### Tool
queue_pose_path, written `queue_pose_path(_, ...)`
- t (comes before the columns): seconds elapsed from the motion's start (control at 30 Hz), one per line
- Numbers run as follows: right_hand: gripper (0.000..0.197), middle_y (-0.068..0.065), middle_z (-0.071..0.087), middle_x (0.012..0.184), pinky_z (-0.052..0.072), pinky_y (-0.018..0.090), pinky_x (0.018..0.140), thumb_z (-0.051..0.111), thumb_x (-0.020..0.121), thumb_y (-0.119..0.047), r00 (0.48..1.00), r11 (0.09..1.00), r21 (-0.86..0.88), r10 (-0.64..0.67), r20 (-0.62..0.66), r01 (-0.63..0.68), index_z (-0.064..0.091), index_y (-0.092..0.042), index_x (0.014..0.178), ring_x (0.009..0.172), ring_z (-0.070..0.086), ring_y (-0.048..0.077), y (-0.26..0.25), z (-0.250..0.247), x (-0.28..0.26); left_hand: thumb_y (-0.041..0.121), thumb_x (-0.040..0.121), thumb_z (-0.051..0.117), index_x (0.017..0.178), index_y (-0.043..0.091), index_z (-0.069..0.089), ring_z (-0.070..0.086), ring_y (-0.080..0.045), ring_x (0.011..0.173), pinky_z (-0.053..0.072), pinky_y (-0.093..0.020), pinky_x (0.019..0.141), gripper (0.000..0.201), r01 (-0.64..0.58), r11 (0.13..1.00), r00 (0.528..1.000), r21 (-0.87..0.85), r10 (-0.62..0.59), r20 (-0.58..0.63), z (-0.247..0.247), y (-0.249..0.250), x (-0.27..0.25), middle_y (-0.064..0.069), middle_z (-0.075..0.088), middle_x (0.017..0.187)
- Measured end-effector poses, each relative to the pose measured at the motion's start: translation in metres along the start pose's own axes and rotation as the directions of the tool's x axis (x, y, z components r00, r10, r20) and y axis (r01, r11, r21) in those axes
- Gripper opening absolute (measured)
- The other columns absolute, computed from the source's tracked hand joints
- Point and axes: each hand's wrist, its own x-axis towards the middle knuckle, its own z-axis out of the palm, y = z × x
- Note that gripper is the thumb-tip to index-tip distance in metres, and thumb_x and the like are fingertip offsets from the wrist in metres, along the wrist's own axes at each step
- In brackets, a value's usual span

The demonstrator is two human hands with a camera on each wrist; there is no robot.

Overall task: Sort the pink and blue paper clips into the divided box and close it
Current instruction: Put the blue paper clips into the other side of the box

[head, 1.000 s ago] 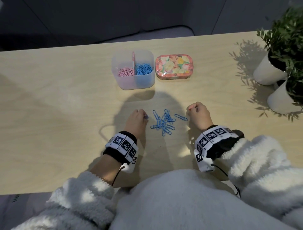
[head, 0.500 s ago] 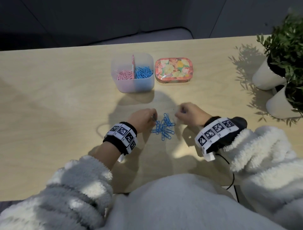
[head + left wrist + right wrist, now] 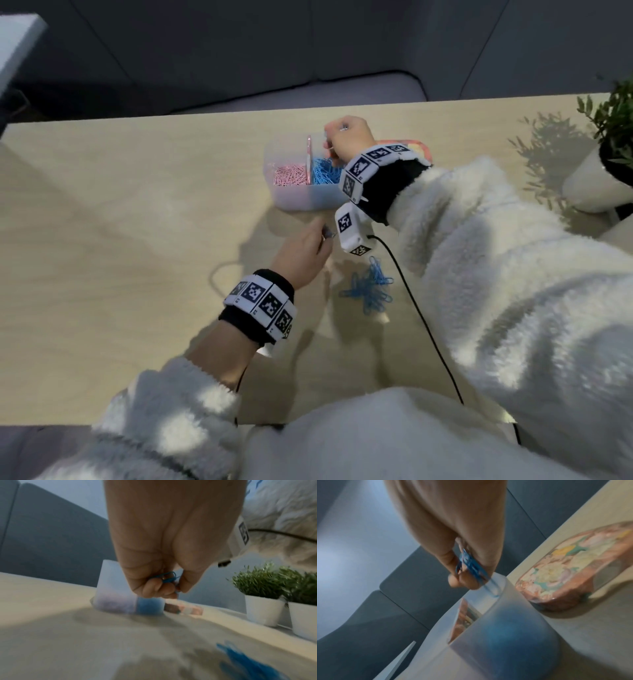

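The translucent divided box (image 3: 294,202) stands open at the table's far middle, pink clips (image 3: 289,176) left of its divider and blue clips (image 3: 323,171) right of it. My right hand (image 3: 346,137) hovers over the blue side, pinching several blue clips (image 3: 471,566) above the rim. My left hand (image 3: 305,250) hangs just in front of the box and grips a few blue clips (image 3: 169,578). A loose pile of blue clips (image 3: 370,291) lies on the table nearer to me. The floral lid (image 3: 573,563) rests right of the box, mostly hidden by my right wrist in the head view.
Two white pots with green plants (image 3: 609,164) stand at the table's right edge, also seen as potted plants (image 3: 264,597) in the left wrist view. A black cable (image 3: 424,325) runs from my right wrist camera across the table near the loose pile.
My right hand left the pile and rose to the box with blue clips. My left hand lifted away from the pile toward the box, also holding clips. The head view moved closer.
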Motion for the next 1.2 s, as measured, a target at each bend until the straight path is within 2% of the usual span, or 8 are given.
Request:
queue_pose_path(0.17,0.027,0.009,0.046,0.073,0.033,0.027,0.059,0.041,0.091,-0.008,0.989,0.975,-0.216,-0.011,0.150,0.044,0.065,0.004,0.093,0.067,0.042,0.017,0.005,-0.004,0.001,0.010,0.093,0.041,0.091,0.007,0.045,0.043,-0.021,0.074,0.019,-0.026,0.056,0.005,0.007,0.998,0.982,0.057,0.004,-0.190,-0.033,0.014,0.034,-0.012,0.051,0.085)
queue_pose_path(0.3,0.026,0.006,0.043,0.071,0.035,0.024,0.059,0.037,0.090,-0.001,0.991,0.996,-0.045,-0.075,0.113,0.080,0.061,0.009,0.084,0.064,0.042,0.011,0.006,-0.027,-0.017,0.008,0.094,0.037,0.112,-0.005,0.047,0.057,-0.034,0.094,0.036,-0.036,0.072,0.024,0.092,0.980,0.974,0.177,-0.052,-0.222,-0.044,0.024,0.074,-0.023,0.060,0.104)
queue_pose_path(0.5,0.021,0.009,0.052,0.070,0.049,0.018,0.051,0.038,0.094,0.002,0.997,0.979,0.200,-0.050,0.059,0.037,0.057,0.001,0.084,0.057,0.052,0.017,0.024,-0.066,-0.063,0.007,0.090,0.043,0.111,-0.008,0.052,0.054,-0.037,0.106,0.038,-0.043,0.087,0.028,0.079,0.939,0.983,0.335,-0.018,-0.182,-0.037,0.025,0.104,-0.029,0.058,0.112)
queue_pose_path(0.67,0.017,0.004,0.061,0.079,0.052,0.020,0.057,0.046,0.091,-0.004,0.994,0.982,-0.165,-0.084,0.067,0.094,0.060,-0.011,0.085,0.063,0.057,0.014,0.075,-0.098,-0.083,0.009,0.090,0.045,0.111,0.002,0.058,0.050,-0.032,0.107,0.037,-0.035,0.096,0.026,-0.123,0.950,0.960,0.288,0.188,-0.210,-0.042,0.037,0.070,-0.018,0.058,0.114)
queue_pose_path(0.77,0.015,0.008,0.066,0.096,0.043,0.024,0.072,0.055,0.088,-0.013,0.972,0.801,-0.571,-0.058,0.228,0.182,0.064,-0.013,0.100,0.080,0.060,0.020,0.116,-0.108,-0.099,0.012,0.088,0.053,0.107,0.005,0.059,0.051,-0.019,0.091,0.042,-0.029,0.085,0.021,-0.208,0.964,0.976,0.163,0.216,-0.029,-0.025,0.027,0.031,-0.008,0.058,0.101)
queue_pose_path(0.87,0.044,0.009,0.055,0.111,0.043,0.032,0.083,0.067,0.081,-0.031,0.927,0.593,-0.753,0.027,0.373,0.286,0.053,-0.011,0.117,0.103,0.055,0.028,0.142,-0.105,-0.121,0.019,0.080,0.066,0.122,0.010,0.050,0.051,-0.022,0.104,0.043,-0.035,0.093,0.046,-0.132,0.984,0.955,0.121,0.094,0.280,0.005,0.013,0.004,-0.011,0.053,0.119)
queue_pose_path(1.03,0.076,0.005,0.043,0.114,0.048,0.040,0.079,0.074,0.062,-0.054,0.935,0.536,-0.783,-0.034,0.353,0.315,0.046,-0.018,0.123,0.106,0.043,0.022,0.150,-0.080,-0.149,0.021,0.078,0.067,0.136,0.016,0.040,0.038,-0.026,0.121,0.034,-0.033,0.104,0.064,-0.257,0.933,0.923,0.252,0.160,0.350,0.039,0.007,-0.008,-0.006,0.037,0.141)
queue_pose_path(1.2,0.061,0.009,0.045,0.120,0.043,0.035,0.091,0.070,0.076,-0.036,0.950,0.547,-0.785,-0.067,0.306,0.291,0.047,-0.010,0.127,0.113,0.042,0.026,0.154,-0.062,-0.154,0.026,0.077,0.069,0.137,0.021,0.035,0.035,-0.020,0.131,0.034,-0.027,0.102,0.069,-0.301,0.896,0.923,0.326,0.188,0.336,0.042,0.005,-0.004,0.003,0.033,0.150)
